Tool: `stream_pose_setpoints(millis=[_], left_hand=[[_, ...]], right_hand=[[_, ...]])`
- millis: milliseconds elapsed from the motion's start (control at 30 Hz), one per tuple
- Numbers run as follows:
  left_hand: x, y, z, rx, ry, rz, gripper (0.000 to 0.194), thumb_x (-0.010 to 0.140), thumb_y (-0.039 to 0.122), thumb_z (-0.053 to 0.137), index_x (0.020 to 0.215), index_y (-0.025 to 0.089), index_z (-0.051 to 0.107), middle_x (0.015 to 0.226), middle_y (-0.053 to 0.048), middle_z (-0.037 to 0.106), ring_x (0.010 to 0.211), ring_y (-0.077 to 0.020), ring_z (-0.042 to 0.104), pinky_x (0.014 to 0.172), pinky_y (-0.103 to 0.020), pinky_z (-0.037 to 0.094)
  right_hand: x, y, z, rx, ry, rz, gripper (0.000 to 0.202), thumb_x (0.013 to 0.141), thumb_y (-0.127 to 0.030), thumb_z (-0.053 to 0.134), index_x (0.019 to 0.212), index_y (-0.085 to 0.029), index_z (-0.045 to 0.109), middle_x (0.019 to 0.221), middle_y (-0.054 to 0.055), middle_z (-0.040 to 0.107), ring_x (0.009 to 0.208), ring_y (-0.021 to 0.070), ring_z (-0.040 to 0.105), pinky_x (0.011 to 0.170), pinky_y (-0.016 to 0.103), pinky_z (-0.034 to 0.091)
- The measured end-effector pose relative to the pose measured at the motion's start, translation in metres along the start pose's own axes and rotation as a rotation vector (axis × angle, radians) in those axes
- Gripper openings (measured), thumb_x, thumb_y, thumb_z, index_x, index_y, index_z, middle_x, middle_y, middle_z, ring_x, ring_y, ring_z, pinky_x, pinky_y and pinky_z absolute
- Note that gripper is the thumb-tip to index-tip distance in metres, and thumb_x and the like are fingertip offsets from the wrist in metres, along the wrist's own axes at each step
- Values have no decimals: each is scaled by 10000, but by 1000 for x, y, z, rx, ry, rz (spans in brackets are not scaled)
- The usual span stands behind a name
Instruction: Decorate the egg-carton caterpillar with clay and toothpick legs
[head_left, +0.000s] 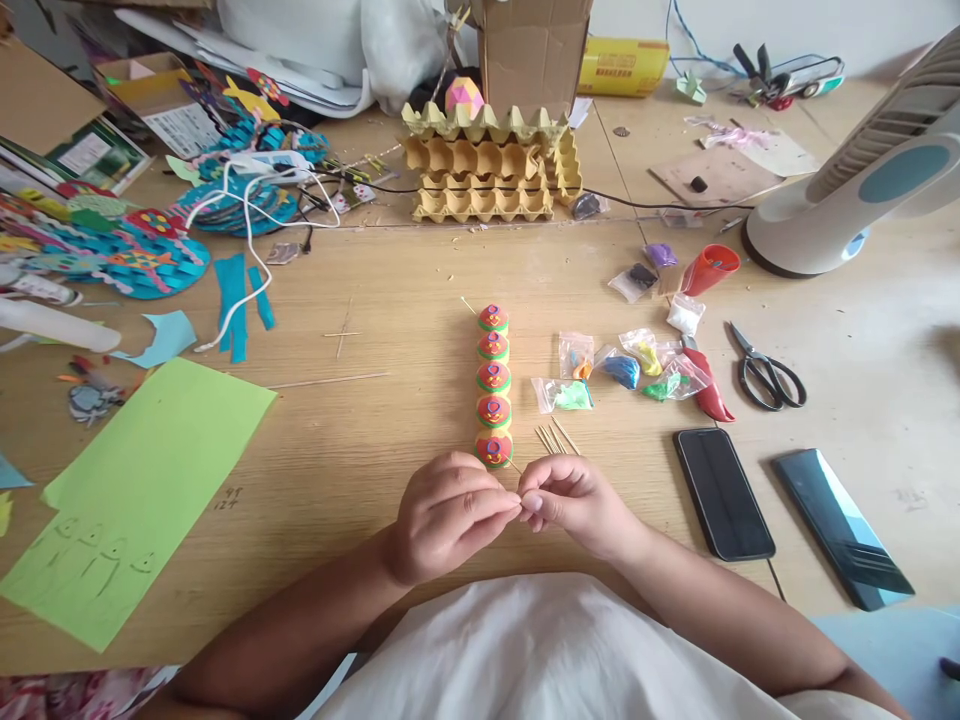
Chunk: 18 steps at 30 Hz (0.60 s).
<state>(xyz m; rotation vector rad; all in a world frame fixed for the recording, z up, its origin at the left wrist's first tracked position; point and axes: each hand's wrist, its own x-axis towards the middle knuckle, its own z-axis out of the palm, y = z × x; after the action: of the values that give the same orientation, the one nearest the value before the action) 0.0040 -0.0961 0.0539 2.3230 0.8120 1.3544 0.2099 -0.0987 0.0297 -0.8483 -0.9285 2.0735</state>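
Note:
My left hand (pixel 454 512) and my right hand (pixel 576 505) meet at the near end of a row of several rounded segments (pixel 493 378), painted or covered in red, yellow and green with small raised decorations. Both hands are closed in a pinch, their fingertips touching. A thin toothpick (pixel 514 466) shows between the last segment and my right fingers. Whatever lies between the left fingertips is too small to make out. At the far end another toothpick (pixel 468 304) sticks out. Several loose toothpicks (pixel 551 438) lie just beyond my right hand.
Bags of coloured clay (pixel 621 371), scissors (pixel 769 370) and two phones (pixel 724 495) (pixel 841 528) lie to the right. Green paper (pixel 165 460) is at left. Egg cartons (pixel 484 195) stand at the back, a white fan (pixel 817 225) at back right.

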Motion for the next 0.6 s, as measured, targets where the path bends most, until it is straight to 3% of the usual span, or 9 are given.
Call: stream_pose_setpoints(millis=[233, 467, 600], left_hand=[[-6, -5, 3, -409, 86, -551, 125, 954, 135, 645, 974, 221, 734, 899, -19, 702, 804, -124, 658, 719, -232, 539], [-9, -7, 3, -545, 46, -665, 150, 996, 192, 603, 1013, 224, 748, 907, -25, 670, 778, -115, 626, 713, -231, 524], [-7, -5, 4, -517, 24, -681, 152, 1014, 212, 574, 1024, 206, 725, 960, -35, 669, 740, -97, 602, 687, -217, 519]], right_hand=[[-1, -1, -8, -29, -28, -160, 238, 929, -374, 734, 820, -168, 688, 762, 18, 699, 663, 98, 623, 640, 213, 515], [-5, -6, -3, -144, -152, -227, 255, 992, -369, 634, 836, -168, 658, 771, 27, 659, 687, 116, 591, 655, 237, 495], [-7, -10, 0, -299, -195, -394, 214, 1011, -302, 581, 845, -183, 645, 778, 44, 662, 729, 145, 608, 685, 274, 499]])
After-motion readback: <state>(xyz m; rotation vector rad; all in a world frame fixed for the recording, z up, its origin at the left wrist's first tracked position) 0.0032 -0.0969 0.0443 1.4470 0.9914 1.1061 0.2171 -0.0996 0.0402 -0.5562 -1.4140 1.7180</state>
